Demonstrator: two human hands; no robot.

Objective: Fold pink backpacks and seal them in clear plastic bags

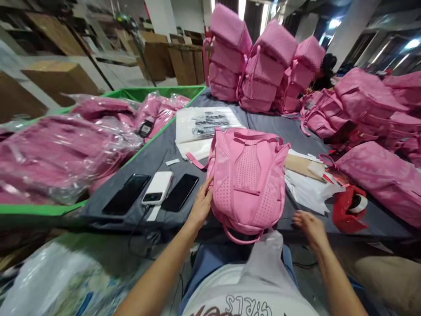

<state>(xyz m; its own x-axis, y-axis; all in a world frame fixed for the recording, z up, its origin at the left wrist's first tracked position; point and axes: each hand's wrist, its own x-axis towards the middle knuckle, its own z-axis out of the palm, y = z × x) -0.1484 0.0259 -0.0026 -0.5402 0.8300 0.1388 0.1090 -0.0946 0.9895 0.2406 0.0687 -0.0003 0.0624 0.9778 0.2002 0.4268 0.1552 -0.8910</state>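
Fingers of your left hand (201, 205) touch the pink backpack (247, 175), whether gripping I cannot tell, so steady it evenly, back panel up near the table (263, 120) edge, while your right hand (309, 224), apart and loosely curled, hold unclear, could brace its other side.

Pink backpack (248, 215) lying back side up at mid-frame

It sits just right of the centre of the frame, full and rounded, its dotted back panel (247, 164) facing up. Wider dotted sections (223, 198) flank the panel on both sides. A flat band (258, 137) crosses the end toward the top of the frame, a loose strap (195, 161) pokes out at the upper left, and a loop (243, 241) hangs at the end toward the bottom of the frame.
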